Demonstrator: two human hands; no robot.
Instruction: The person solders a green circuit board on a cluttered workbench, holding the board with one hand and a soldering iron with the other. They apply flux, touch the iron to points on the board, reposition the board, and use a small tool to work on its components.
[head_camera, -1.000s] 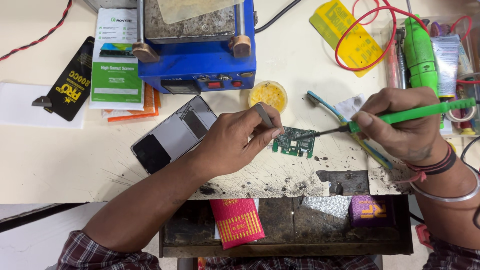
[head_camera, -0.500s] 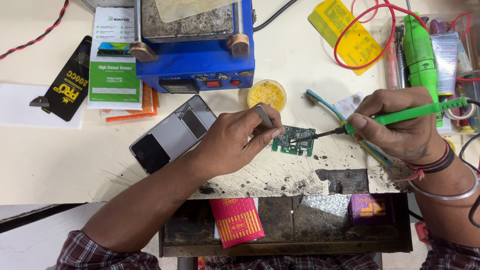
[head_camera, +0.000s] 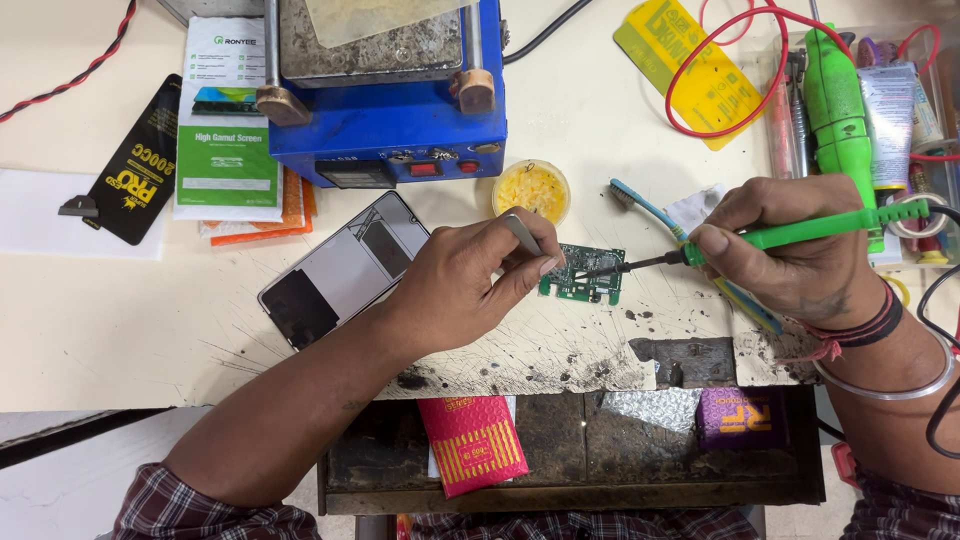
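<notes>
Centrally, circuit board (head_camera: 583, 275) under left hand (head_camera: 470, 285) gripping tweezers (head_camera: 524, 233), right hand (head_camera: 790, 250) clasping soldering iron (head_camera: 790, 235).

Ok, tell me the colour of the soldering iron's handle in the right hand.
Bright green, seen in the head view: the soldering iron.

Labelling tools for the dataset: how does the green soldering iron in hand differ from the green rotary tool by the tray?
The soldering iron is slim, lies nearly level in the right hand, tip on the circuit board. The rotary tool is thick, unheld, lying lengthwise away from the person. Both are bright green.
</notes>
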